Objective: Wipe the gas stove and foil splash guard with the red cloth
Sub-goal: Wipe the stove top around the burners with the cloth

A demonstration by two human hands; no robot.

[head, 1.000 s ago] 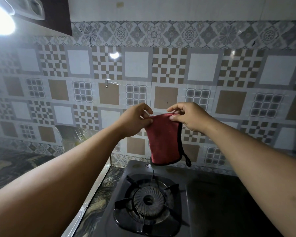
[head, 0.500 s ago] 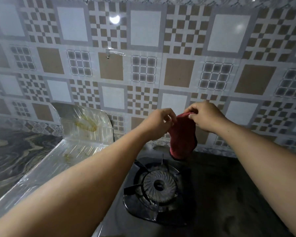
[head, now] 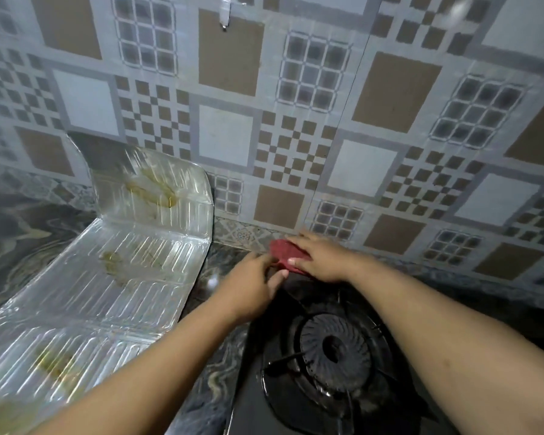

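Red cloth (head: 285,253) bunched under right hand (head: 319,260), palm down, fingers spread over it at gas stove (head: 336,353) back edge. Left hand (head: 252,288) just beside, fingers curled, thumb touching cloth edge. Left of that: ribbed, shiny, stained foil splash guard (head: 107,277).

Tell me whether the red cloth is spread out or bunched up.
Bunched up. The cloth shows only as a small folded wad under the right hand at the stove's back edge, the left hand touching it.
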